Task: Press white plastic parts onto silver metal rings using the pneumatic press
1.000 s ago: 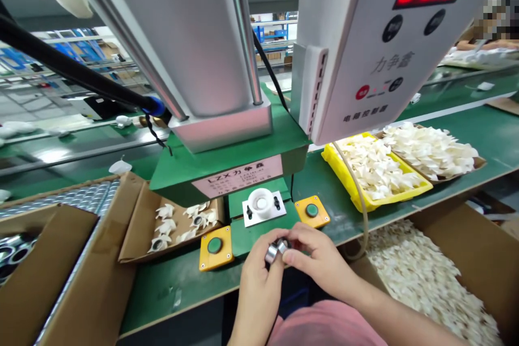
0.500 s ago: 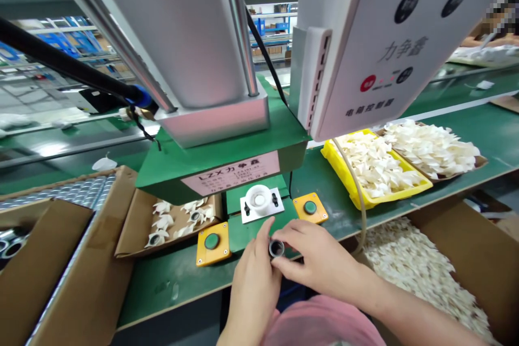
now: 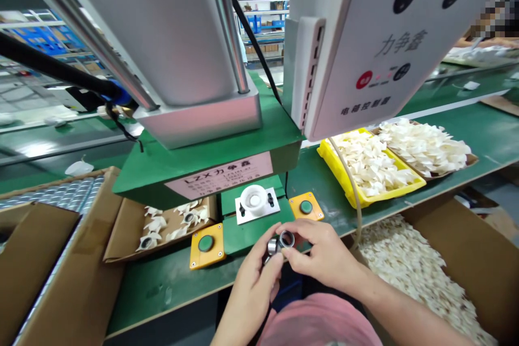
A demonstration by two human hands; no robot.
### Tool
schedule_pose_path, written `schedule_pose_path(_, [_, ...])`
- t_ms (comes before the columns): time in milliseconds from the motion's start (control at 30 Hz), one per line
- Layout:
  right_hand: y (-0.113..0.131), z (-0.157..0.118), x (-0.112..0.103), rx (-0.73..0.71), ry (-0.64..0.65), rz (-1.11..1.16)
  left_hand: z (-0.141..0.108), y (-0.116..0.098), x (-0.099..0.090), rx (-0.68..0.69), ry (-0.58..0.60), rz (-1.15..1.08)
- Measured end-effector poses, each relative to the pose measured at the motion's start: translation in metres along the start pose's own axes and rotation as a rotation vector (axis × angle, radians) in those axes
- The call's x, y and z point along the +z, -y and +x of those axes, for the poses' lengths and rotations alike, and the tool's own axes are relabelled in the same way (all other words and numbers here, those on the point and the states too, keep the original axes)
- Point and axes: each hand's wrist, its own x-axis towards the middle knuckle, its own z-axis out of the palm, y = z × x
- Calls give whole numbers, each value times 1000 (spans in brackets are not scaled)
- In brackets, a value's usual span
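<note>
Metal ring: lower middle of frame, bore facing up toward the camera. Second metal ring just left of it, seen more side-on. A further dark, shiny bit shows below; too hidden to tell what.

Right hand: thumb and forefinger closed in a pinch on the first ring. Left hand: half curled, thumb and fingers gathered about the second; palm hidden, cannot tell whether more is inside.

Step, as I judge it: handling loose rings at the fingertips, one parted from the other. None sits in the white round fixture, just beyond the fingers at frame centre. Any next move calls for a firm pinch on the one ring, bore squarely presented, while the left hand's curl keeps the other from slipping out.

Flanking the fixture: two green buttons, near-left one and right one, on yellow boxes; no finger pressing either. Press head above, upper left to centre.

Left of centre: shallow carton with white vaned parts, some with a dark-bored ring seated in them. Right of centre: yellow tray heaped with similar white pieces. Green worktop beneath. Lower right: deep cardboard box, loaded with more pale pieces.
</note>
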Motion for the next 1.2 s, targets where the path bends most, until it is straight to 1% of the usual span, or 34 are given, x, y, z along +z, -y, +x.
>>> schedule_pose_path(67, [-1,0,3,-16,-41,1,0,0,3,-92,16,-138])
schedule_pose_path(100, [-2,-1,5,-32,-72,-4,0,0,6,-111,20,-186])
schedule_pose_path(233, [-6,-2,17,-122,-211,-28,1,0,14,-118,-25,-394])
schedule_pose_path(300, [-9,-2,22,-155,-225,-39,1,1,16,-118,-28,-471])
schedule_pose_path(367, [-12,-1,24,-158,-218,-44,0,1,15,-123,-22,-508])
schedule_pose_path(467, [-15,0,22,-133,-180,-17,-1,2,12,-121,-14,-506])
schedule_pose_path(567, [-16,1,17,-109,-81,54,-1,2,10,-117,-9,-481])
schedule_pose_path(633, [-15,2,13,-123,-23,88,-1,3,10,-118,0,-480])
schedule_pose_path(700, [-14,2,11,-155,-3,79,0,3,10,-113,6,-484])
schedule_pose_path(767, [-13,3,9,-181,-13,34,0,3,11,-108,8,-490])
schedule_pose_path(833, [-11,3,8,-180,-19,-10,0,3,12,-110,14,-495])
schedule_pose_path(900, [-9,3,7,-155,11,-19,0,4,12,-115,26,-500])
schedule_pose_path(1033, [-5,4,3,-99,122,65,-2,5,13,-119,37,-531])
schedule_pose_path(1133, [-4,9,0,-112,162,140,-4,5,13,-153,32,-553])
schedule_pose_path(1200, [-4,13,0,-129,189,145,-5,5,14,-188,30,-549])
